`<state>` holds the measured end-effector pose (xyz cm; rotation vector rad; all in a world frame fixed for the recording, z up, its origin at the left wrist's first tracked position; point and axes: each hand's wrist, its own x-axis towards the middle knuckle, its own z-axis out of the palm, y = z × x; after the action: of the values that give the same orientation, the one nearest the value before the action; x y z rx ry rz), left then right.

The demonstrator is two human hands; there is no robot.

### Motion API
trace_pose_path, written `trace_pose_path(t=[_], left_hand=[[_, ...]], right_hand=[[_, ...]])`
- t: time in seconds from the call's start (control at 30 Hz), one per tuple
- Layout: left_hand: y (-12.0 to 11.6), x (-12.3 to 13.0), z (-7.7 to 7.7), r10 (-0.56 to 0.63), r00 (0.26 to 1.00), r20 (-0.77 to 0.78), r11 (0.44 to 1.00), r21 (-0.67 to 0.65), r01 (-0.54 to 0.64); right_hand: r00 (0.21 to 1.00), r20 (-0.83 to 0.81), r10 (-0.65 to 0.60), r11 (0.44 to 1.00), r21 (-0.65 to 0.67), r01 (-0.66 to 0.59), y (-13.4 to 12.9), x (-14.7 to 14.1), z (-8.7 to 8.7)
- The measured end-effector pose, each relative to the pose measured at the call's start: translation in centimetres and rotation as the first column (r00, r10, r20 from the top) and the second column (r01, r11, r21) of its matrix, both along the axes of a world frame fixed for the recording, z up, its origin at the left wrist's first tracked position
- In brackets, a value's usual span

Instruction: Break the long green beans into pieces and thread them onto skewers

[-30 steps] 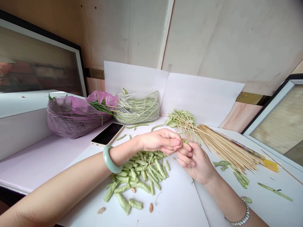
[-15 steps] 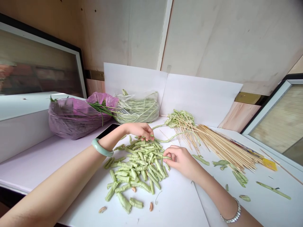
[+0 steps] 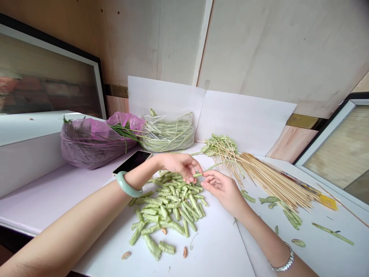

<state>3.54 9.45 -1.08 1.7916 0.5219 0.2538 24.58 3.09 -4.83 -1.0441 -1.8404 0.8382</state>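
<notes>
My left hand (image 3: 181, 166), with a pale green bangle at the wrist, pinches the end of a long green bean (image 3: 223, 163) above a heap of short bean pieces (image 3: 164, 209). A short stub of that bean shows between its fingertips. From there the bean curves right, towards the skewers. My right hand (image 3: 220, 188), its wrist in a silver bracelet, meets the left one, with thumb and forefinger closed on the bean beside the stub. Its other fingers are curled. The heap lies on a white sheet (image 3: 216, 246).
Bamboo skewers (image 3: 276, 181) lie at right beside threaded beans (image 3: 220, 144) and bean scraps (image 3: 291, 217). A clear bag of long beans (image 3: 170, 132), a purple bag (image 3: 95, 142) and a phone (image 3: 132, 161) are at back left. Loose seeds (image 3: 185, 252) lie in front.
My right hand has moved up and left to my left hand, letting go of a short bean piece over the heap. My left hand has shifted slightly right with the long bean.
</notes>
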Motion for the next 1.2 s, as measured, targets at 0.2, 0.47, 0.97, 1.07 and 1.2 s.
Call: trace_pose_path(t=[0.2, 0.47, 0.97, 1.07, 1.2], left_hand=[[-2.1, 2.7, 0.2, 0.07, 0.988, 0.135, 0.992, -0.115, -0.055], [-1.2, 1.8, 0.2, 0.136, 0.979, 0.149, 0.984, 0.093, -0.151], [-2.8, 3.7, 0.5, 0.157, 0.973, 0.169, 0.962, 0.196, -0.189], [-3.0, 3.9, 0.5, 0.172, 0.974, 0.145, 0.935, 0.289, -0.208], [-3.4, 4.1, 0.6, 0.181, 0.973, 0.145, 0.89, 0.396, -0.224]], right_hand=[[0.976, -0.218, 0.0, 0.995, -0.095, -0.021, 0.1, -0.1, 0.6], [0.91, -0.393, -0.129, 0.986, -0.151, 0.075, 0.5, 0.8, 0.7], [0.856, -0.512, -0.075, 0.948, -0.303, -0.099, 0.2, 0.4, 0.4], [0.864, -0.5, -0.058, 0.937, -0.326, -0.127, 0.3, 0.4, 0.4], [0.859, -0.511, -0.026, 0.932, -0.323, -0.164, 0.3, 0.4, 0.5]])
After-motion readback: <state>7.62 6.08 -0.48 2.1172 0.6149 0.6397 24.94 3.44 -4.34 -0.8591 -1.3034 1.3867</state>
